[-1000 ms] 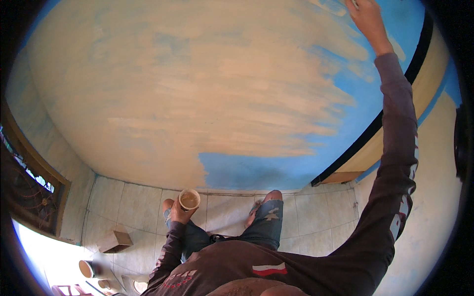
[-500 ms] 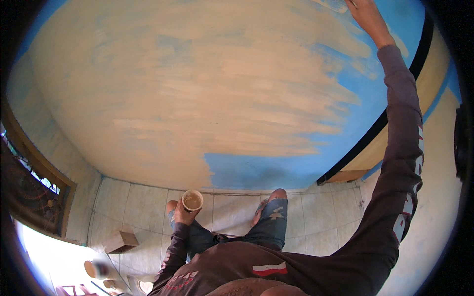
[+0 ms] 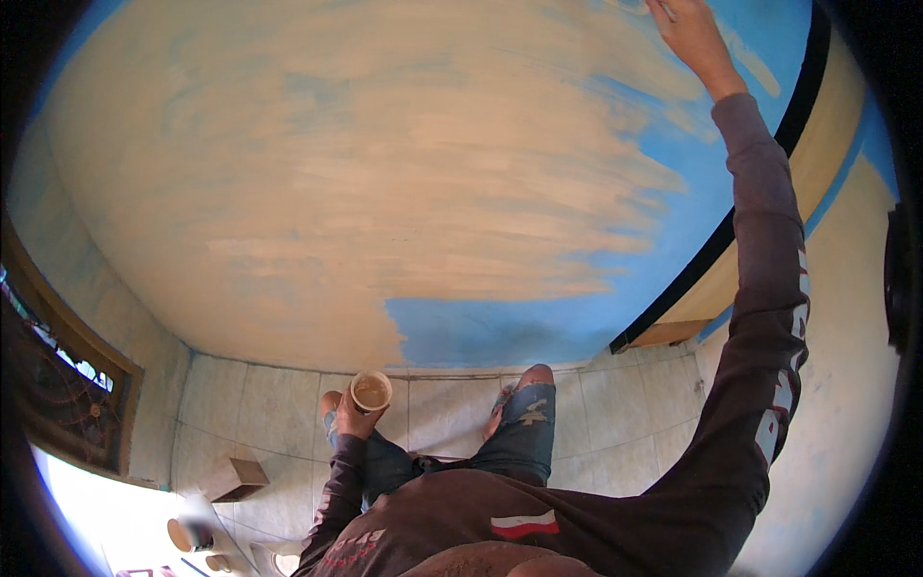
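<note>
My left hand (image 3: 358, 419) grips a white cup (image 3: 371, 390) of beige paint, low in front of my body above the floor. High at the top right, my right hand (image 3: 687, 34) is raised against the wall (image 3: 404, 173), its fingers closed on what looks like a paintbrush (image 3: 630, 6), mostly cut off by the picture's top edge. The wall carries streaky beige paint over blue, with bare blue at the right and along part of the bottom, beside a black vertical band (image 3: 678, 298).
A tiled floor (image 3: 269, 394) runs along the wall. At left are a dark-framed window with a grille (image 3: 72, 385), a wooden block (image 3: 231, 481) and several containers (image 3: 187, 534) near the lower edge. A dark object (image 3: 896, 274) is on the right wall.
My right hand has shifted slightly left along the top of the wall, still gripping. My left hand and the cup stay nearly where they were.
</note>
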Tool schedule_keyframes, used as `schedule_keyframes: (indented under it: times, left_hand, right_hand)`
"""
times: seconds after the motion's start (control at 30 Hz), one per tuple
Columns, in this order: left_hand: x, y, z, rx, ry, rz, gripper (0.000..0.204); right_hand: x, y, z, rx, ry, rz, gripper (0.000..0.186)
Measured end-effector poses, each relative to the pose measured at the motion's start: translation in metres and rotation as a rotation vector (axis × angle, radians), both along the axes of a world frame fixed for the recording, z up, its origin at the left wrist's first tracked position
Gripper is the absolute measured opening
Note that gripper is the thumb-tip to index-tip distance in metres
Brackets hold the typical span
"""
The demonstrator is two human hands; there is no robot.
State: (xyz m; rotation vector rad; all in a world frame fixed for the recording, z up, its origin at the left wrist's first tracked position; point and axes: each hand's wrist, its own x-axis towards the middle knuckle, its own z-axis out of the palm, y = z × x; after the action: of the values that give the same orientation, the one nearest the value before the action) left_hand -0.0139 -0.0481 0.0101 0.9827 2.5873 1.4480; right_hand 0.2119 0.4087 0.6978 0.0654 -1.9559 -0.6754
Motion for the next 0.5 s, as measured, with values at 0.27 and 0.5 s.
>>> schedule_keyframes:
  times: [0.27,0.5]
  left_hand:
    - [0.002,0.001,0.004,0.019,0.012,0.003,0.087]
    - [0.008,0.0,0.011,0.026,0.006,0.015,0.086]
  right_hand:
    - [0.047,0.113,-0.016,0.203,0.029,-0.31,0.034]
    - [0.132,0.126,-0.027,-0.052,0.014,-0.476,0.032]
